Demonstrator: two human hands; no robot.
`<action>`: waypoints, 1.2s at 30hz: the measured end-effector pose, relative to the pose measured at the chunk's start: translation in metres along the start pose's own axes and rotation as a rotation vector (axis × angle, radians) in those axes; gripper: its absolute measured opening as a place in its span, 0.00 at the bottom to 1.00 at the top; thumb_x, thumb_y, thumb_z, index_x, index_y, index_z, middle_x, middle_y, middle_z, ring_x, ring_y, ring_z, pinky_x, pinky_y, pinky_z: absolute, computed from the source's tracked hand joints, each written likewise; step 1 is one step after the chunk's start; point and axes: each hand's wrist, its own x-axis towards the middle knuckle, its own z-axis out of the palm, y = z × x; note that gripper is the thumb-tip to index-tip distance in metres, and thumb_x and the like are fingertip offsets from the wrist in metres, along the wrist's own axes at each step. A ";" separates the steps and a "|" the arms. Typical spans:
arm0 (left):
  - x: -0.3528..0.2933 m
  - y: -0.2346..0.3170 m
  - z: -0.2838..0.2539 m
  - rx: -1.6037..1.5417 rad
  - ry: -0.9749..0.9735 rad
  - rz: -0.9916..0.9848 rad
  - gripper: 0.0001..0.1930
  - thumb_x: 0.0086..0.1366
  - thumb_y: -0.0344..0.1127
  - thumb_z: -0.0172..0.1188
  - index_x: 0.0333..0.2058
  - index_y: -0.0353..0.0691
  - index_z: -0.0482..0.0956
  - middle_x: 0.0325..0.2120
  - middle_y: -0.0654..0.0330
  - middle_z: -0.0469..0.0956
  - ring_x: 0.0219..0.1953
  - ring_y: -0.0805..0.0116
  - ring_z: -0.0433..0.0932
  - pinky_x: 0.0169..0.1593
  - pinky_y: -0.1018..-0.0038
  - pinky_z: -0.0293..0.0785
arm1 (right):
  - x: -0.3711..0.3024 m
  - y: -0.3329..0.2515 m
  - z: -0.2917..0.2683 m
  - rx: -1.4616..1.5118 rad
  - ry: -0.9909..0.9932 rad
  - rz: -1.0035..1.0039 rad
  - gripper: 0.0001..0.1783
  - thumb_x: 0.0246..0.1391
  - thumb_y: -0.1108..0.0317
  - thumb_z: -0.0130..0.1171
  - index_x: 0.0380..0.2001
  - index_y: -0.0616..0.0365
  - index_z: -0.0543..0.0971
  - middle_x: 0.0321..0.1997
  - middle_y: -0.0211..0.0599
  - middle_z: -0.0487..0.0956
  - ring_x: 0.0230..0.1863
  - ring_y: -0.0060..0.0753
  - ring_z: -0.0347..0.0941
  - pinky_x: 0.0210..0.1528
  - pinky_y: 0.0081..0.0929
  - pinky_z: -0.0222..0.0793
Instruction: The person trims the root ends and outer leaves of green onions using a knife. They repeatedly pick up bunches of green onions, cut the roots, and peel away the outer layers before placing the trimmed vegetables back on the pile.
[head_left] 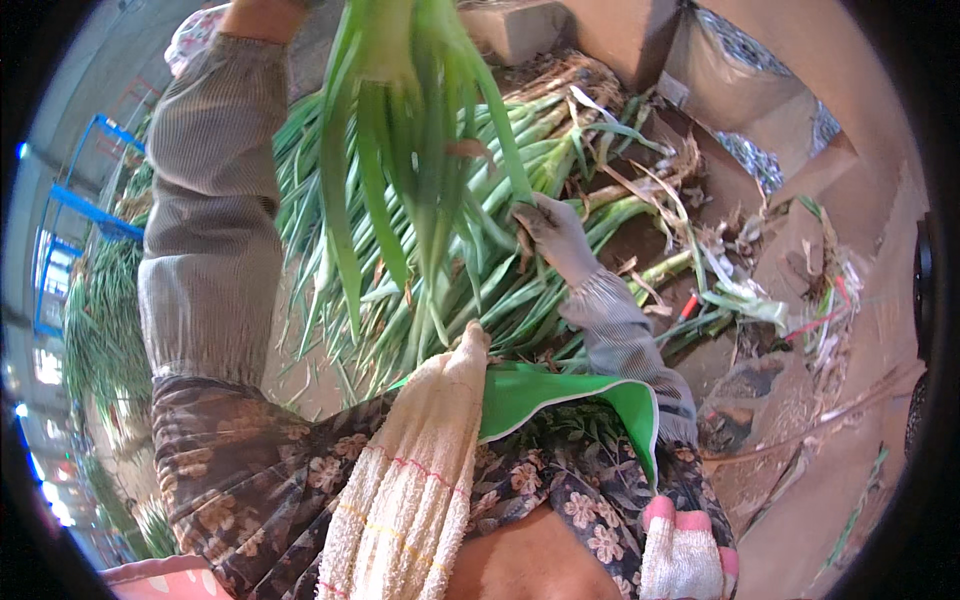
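A bunch of green onions hangs at the top centre, its long leaves drooping toward me. My left arm reaches up along the left side in a grey ribbed sleeve; the hand itself is beyond the upper edge. In a pale, soiled glove, my right hand has its fingers curled at the tip of one long green onion leaf, apparently pinching it. Beneath both lies a large pile of green onions, roots toward the far side and leaves toward me.
Dry peelings and loose stalks litter the ground at right. A blue metal frame and another onion heap stand at left. A cream towel hangs before me over a green apron; a pink-tipped white glove is at lower right.
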 end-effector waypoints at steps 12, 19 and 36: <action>-0.057 0.066 -0.184 0.791 0.390 -0.142 0.23 0.50 0.40 0.64 0.42 0.32 0.75 0.34 0.49 0.78 0.36 0.54 0.78 0.43 0.66 0.76 | -0.011 0.011 0.041 -0.575 -0.662 -0.053 0.15 0.56 0.58 0.55 0.31 0.60 0.79 0.23 0.41 0.77 0.27 0.39 0.77 0.32 0.34 0.70; -0.016 0.042 -0.317 1.665 0.206 -0.337 0.25 0.44 0.40 0.66 0.41 0.34 0.75 0.35 0.47 0.79 0.38 0.50 0.78 0.44 0.63 0.75 | 0.003 0.061 -0.044 -0.234 -0.204 0.495 0.17 0.60 0.56 0.55 0.38 0.62 0.78 0.20 0.31 0.76 0.17 0.18 0.69 0.20 0.16 0.63; 0.185 -0.514 -0.253 1.271 -0.104 -0.707 0.44 0.50 0.58 0.65 0.59 0.35 0.63 0.57 0.43 0.68 0.59 0.46 0.67 0.61 0.60 0.66 | -0.123 0.072 -0.073 -0.242 0.474 0.725 0.14 0.61 0.65 0.54 0.43 0.65 0.77 0.25 0.36 0.78 0.22 0.23 0.74 0.23 0.17 0.68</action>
